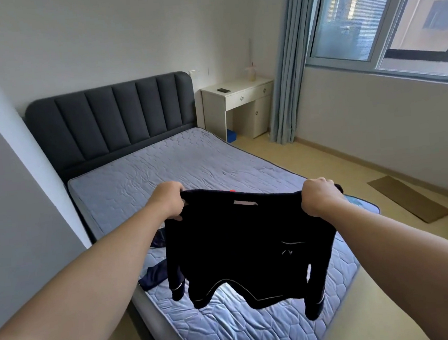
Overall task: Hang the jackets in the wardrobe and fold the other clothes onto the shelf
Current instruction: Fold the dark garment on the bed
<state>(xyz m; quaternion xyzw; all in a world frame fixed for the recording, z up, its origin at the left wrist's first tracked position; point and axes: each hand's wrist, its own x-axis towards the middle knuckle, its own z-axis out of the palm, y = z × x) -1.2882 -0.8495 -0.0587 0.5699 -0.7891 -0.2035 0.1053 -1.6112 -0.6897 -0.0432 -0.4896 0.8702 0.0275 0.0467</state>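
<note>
Left hand (pixel 170 201): fingers (pixel 178 217) curled, pinching one shoulder of black top (pixel 240 247). Right hand (pixel 318 197): fingers clenched round other shoulder. Top held spread between both hands, raised above mattress (pixel 163 172) of bed; sleeves and hem hanging free. Pale label seen at neckline. Navy garment (pixel 155 277) noted crumpled at mattress's left edge. Dark headboard (pixel 110 117) and white surface (pixel 237 87) recorded beyond, near curtain.

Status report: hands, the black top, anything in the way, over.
Left hand and right hand each grip a shoulder of the black top. It hangs above the mattress. Dark blue garment lies below.
</note>
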